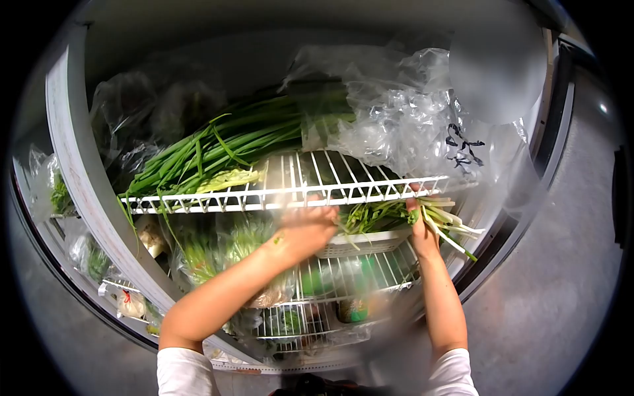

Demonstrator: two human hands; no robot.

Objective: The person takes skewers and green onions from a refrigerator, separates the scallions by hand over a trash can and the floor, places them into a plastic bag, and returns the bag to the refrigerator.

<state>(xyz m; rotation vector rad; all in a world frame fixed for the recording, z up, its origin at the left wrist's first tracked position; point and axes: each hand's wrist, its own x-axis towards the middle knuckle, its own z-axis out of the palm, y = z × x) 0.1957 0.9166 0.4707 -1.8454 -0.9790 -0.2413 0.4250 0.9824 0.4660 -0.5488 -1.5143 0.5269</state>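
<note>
Beneath the white wire shelf (284, 198) of a fridge, my right hand (422, 231) is closed around a bunch of spring onions (444, 218). Their pale stalk ends stick out to the right, and the green part lies to the left over a white basket (366, 244). My left hand (314, 224) is just under the shelf's front edge, left of the basket, with its fingers curled and partly blurred. Whatever those fingers hold, if anything, is hidden.
Long green stalks (218, 148) and crumpled clear plastic bags (403, 125) lie on the upper shelf. Bagged greens (244, 241) sit below at left. Lower wire shelves (317, 300) carry more produce. A white upright post (86, 145) stands at left.
</note>
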